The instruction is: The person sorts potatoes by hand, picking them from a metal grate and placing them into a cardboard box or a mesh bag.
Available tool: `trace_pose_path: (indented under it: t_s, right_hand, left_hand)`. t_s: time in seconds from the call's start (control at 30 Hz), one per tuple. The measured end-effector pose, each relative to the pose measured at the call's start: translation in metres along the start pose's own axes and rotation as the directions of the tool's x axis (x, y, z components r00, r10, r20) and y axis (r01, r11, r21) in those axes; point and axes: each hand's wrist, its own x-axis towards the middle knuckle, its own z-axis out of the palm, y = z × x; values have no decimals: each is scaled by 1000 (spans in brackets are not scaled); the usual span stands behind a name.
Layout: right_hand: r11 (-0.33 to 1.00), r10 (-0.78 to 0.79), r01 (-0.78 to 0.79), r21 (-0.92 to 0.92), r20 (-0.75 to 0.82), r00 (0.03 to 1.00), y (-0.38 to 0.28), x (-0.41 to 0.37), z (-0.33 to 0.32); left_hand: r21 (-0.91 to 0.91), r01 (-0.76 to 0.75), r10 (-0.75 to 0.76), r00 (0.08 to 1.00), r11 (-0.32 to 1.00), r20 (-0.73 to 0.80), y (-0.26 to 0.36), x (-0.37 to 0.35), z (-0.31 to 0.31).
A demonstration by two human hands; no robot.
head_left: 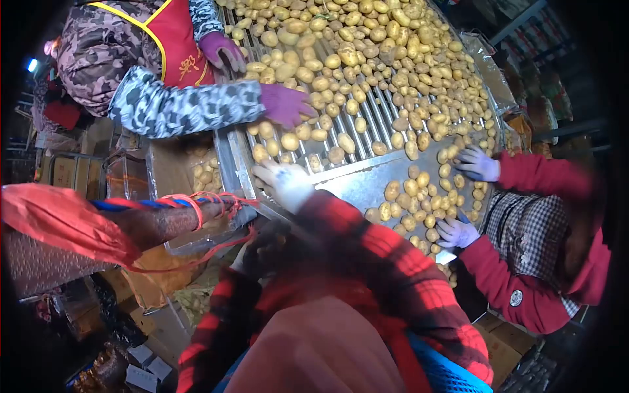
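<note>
Hundreds of small yellow potatoes (367, 59) cover a long sorting surface (357, 185) of metal rollers that slopes away toward the top of the view. Below it, the camera wearer's two red-and-black checked sleeves reach up from the bottom edge.

An orange mesh sack (59, 223) lies at the left, tied with orange cord.

Across the surface, a person in a camouflage jacket (190, 108) and red apron has two purple-gloved hands on the potatoes. At the right, another person in red sleeves (517, 288) touches the potatoes with two pale gloved hands.

The wearer's right hand (285, 183), in a white glove, rests at the near end of the rollers, its fingers loosely bent over the closest potatoes. Whether they grip one cannot be told. The left hand (257, 252) is dark and blurred just below the surface's edge, and its fingers cannot be made out.
</note>
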Motion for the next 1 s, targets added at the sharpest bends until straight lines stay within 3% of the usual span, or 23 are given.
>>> trace_pose_path:
  t_s: [0.03, 0.07, 0.17, 0.23, 0.33, 0.37, 0.4, 0.43, 0.47, 0.5, 0.53, 0.57, 0.6, 0.63, 0.67, 0.7, 0.73, 0.77, 0.83, 0.87, 0.9, 0.93, 1.0]
  right_hand:
    - [959, -14, 27, -282, 51, 999, 15, 15, 40]
    - [892, 168, -74, -447, 175, 970, 9, 39, 54]
    - [870, 181, -28, -492, 267, 947, 11, 47, 52]
    - [918, 263, -116, -380, 362, 895, 31, 41, 49]
    - [752, 151, 145, -643, 382, 912, 25, 13, 62]
    - [796, 237, 26, -604, 352, 905, 25, 11, 67]
    - [793, 232, 28, -609, 344, 910, 26, 7, 61]
    - [911, 195, -64, -408, 290, 937, 27, -5, 51]
    - [975, 175, -137, -176, 228, 958, 26, -16, 42]
    - [973, 182, -125, -194, 315, 931, 18, -21, 31]
    - [973, 180, -121, -198, 318, 931, 10, -26, 23]
    - [975, 195, -137, -176, 374, 907, -6, -27, 7]
    - [977, 203, -150, -153, 427, 881, -17, -28, 0]
    - [979, 157, -68, -190, 503, 850, -12, -20, 11]
    - [961, 217, -68, -269, 572, 791, -15, -13, 21]
    - [951, 237, -66, -302, 578, 781, -16, -12, 23]
    - [940, 261, -66, -335, 580, 771, -17, -12, 23]
    - [957, 247, -94, -273, 603, 758, -27, -14, 5]
    - [967, 240, -110, -230, 673, 699, -17, -19, -14]
    - [982, 184, -120, -147, 574, 798, -5, -26, -10]
    - [957, 260, -149, -249, 513, 818, 3, -39, -6]
    - [920, 331, -183, -345, 441, 834, -7, -49, -12]
    - [942, 328, -237, -236, 509, 796, 14, -57, -6]
  left_hand:
    - [74, -119, 119, 993, 990, -1, 1, -4, 2]
    - [114, -160, 162, 987, 981, -11, 3, -9, 3]
    - [-130, -64, 60, 998, 989, -30, -5, -30, -17]
    - [-344, -28, 29, 1000, 938, -1, -12, -41, -35]
    - [-598, 42, -33, 999, 800, 27, -30, -39, -56]
    - [-599, 42, -30, 999, 800, 30, -31, -44, -46]
    - [-189, -148, 124, 984, 971, -129, -23, -49, -26]
    - [274, -262, 322, 924, 926, -207, -21, -54, -17]
    - [274, -261, 321, 924, 926, -206, -24, -59, -24]
    - [-100, -218, 205, 971, 971, -124, -26, -64, -33]
    - [-455, -112, 126, 992, 883, 1, -32, -68, -42]
    - [-458, -114, 130, 992, 881, 2, -42, -70, -52]
    - [-391, -212, 233, 972, 895, 7, -53, -73, -60]
    - [-324, -311, 334, 942, 894, 15, -61, -76, -70]
    - [-323, -317, 338, 941, 892, 10, -68, -77, -67]
    - [10, -454, 450, 880, 891, -153, -78, -76, -60]
    - [354, -488, 585, 769, 798, -257, -82, -77, -56]
    - [356, -493, 590, 766, 794, -255, -85, -79, -62]
    - [845, -465, 794, 603, 265, 83, -96, -81, -76]
    - [844, -466, 799, 597, 266, 78, -82, -92, -71]
    - [158, -476, 491, 867, 865, -80, -64, -109, -68]
    - [-622, -14, 127, 982, 783, 137, -50, -121, -68]
    - [-685, 24, 128, 977, 728, 171, -51, -134, -82]
